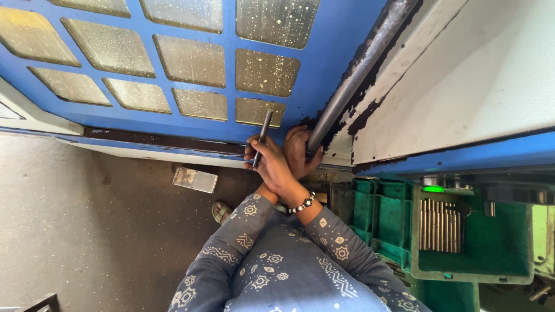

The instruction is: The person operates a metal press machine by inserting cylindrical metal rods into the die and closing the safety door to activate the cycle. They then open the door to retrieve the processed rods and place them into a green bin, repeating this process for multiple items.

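My arms are crossed at the wrists in front of a blue machine door [324, 69] with grimy window panes. My right hand [270, 167], with a beaded bracelet on its wrist, lies on top and is closed around a thin metal rod [263, 132] that points up against the door. Passing beneath it, my left hand [299, 149] grips the lower end of the door's long, worn steel handle bar [358, 69]. Both sleeves are blue with a white print.
A green tray [497, 242] at the right holds a row of several metal pins [439, 225]; a green crate [376, 211] stands beside it, and a green lamp [433, 189] glows above. A small metal block [195, 179] lies on the concrete floor near my sandalled foot [221, 212].
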